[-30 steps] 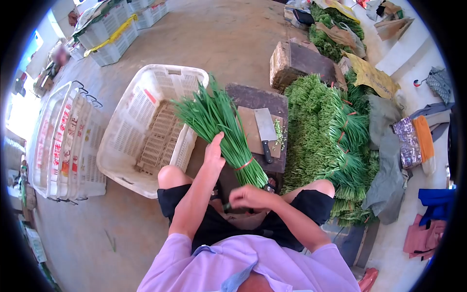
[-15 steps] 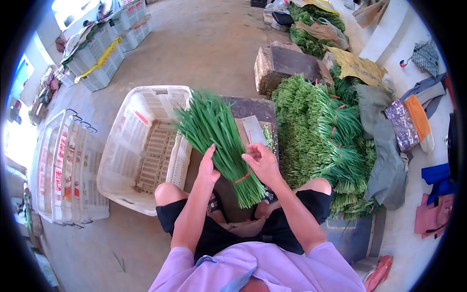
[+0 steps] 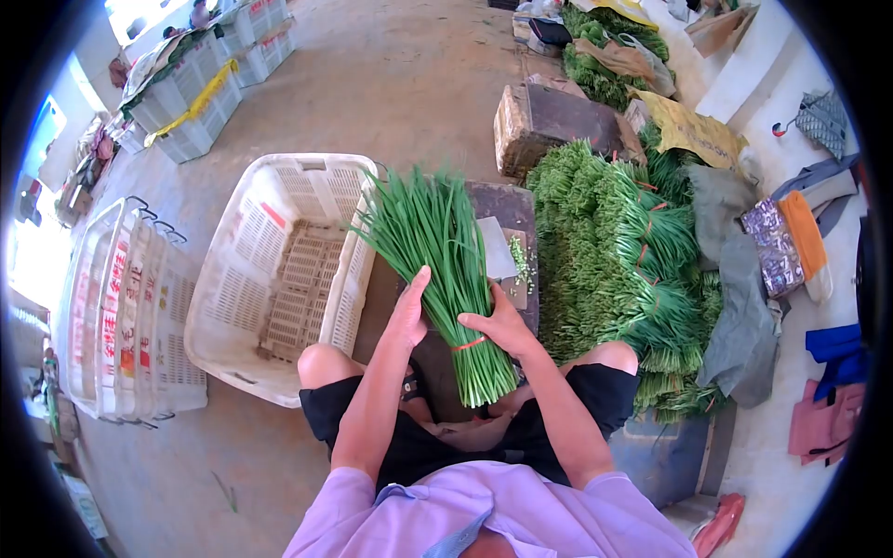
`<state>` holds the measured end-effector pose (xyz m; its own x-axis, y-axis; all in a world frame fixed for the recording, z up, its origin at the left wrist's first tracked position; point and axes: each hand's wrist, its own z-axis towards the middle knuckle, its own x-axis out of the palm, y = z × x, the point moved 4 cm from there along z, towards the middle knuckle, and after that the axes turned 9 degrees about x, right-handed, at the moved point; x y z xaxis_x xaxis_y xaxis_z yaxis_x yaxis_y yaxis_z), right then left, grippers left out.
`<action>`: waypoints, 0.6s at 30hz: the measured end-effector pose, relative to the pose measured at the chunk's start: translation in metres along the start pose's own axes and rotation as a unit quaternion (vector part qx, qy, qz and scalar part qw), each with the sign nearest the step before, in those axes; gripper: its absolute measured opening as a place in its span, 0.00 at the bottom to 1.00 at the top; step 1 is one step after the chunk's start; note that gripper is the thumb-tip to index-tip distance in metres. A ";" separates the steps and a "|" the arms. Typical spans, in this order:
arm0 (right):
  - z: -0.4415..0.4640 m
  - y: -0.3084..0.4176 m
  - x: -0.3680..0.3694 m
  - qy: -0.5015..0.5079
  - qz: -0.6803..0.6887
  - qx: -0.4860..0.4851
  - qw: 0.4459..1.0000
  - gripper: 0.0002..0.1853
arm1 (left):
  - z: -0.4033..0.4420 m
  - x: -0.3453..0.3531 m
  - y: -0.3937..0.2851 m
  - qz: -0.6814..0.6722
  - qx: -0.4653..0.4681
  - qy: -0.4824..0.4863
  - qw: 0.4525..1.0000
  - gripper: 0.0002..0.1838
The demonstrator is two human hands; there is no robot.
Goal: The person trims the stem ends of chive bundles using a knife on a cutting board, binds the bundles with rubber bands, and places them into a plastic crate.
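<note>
Left hand point(image 3: 406, 314) and right hand point(image 3: 500, 325) apart, gripping opposite sides of the green bundle point(image 3: 445, 270), just above its red band point(image 3: 469, 343). Bundle at image centre, tilted, leaf tips toward 11 o'clock, cut ends toward 5. White crate point(image 3: 299, 270) at 10 o'clock of it. Cutting board point(image 3: 519, 296) with blade point(image 3: 496, 249) and chopped bits at 1. Stacked bundles point(image 3: 605, 270) at 3.

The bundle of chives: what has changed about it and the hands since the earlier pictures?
The right hand, earlier near the lap, now grips the bundle of chives. The bundle shifted rightward, away from the white basket. The left hand still holds it; the red tie stays around it.
</note>
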<state>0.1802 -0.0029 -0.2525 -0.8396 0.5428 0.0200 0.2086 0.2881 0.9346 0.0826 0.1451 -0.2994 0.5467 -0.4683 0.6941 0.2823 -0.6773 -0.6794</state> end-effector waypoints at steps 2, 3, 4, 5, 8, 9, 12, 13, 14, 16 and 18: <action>-0.001 0.001 0.002 -0.004 -0.011 0.011 1.000 0.55 | -0.001 0.009 0.001 -0.087 -0.011 0.046 0.995 0.35; 0.000 -0.001 0.002 -0.002 -0.013 0.012 1.000 0.55 | -0.001 0.010 0.003 -0.089 -0.009 0.044 0.995 0.35; 0.002 -0.003 0.003 -0.001 -0.010 0.011 1.000 0.55 | -0.001 0.012 0.004 -0.125 -0.003 0.058 0.990 0.34; 0.002 -0.005 0.003 0.000 -0.006 0.011 1.000 0.56 | -0.001 0.014 0.004 -0.161 0.004 0.071 0.984 0.32; 0.003 -0.002 0.004 -0.022 -0.059 0.028 0.998 0.58 | -0.003 0.008 0.009 -0.169 0.022 0.012 0.985 0.29; 0.005 -0.001 0.006 -0.020 -0.061 0.028 0.998 0.58 | -0.004 0.007 0.010 -0.169 0.024 0.011 0.985 0.29; 0.001 0.027 0.003 -0.314 -0.335 -0.195 0.867 0.43 | -0.005 -0.001 0.013 -0.139 0.036 -0.058 0.988 0.25; 0.005 0.037 0.011 -0.242 -0.264 -0.197 0.913 0.31 | -0.005 -0.003 0.014 -0.124 0.040 -0.080 0.988 0.24; 0.006 0.047 0.020 -0.168 -0.189 -0.196 0.947 0.20 | -0.006 -0.005 0.015 -0.108 0.044 -0.102 0.988 0.23; 0.006 0.064 0.043 -0.145 -0.230 -0.246 0.930 0.07 | -0.002 -0.011 0.022 -0.093 0.064 -0.127 0.986 0.22; 0.018 0.061 0.060 -0.083 -0.301 -0.300 0.901 0.07 | -0.004 -0.011 0.020 -0.073 0.101 -0.141 0.982 0.19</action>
<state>0.1512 0.0613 -0.2004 -0.6133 0.5550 -0.5620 -0.6108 0.1177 0.7830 0.0788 0.1342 -0.3201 0.6765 -0.1795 0.7143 0.5096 -0.5861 -0.6299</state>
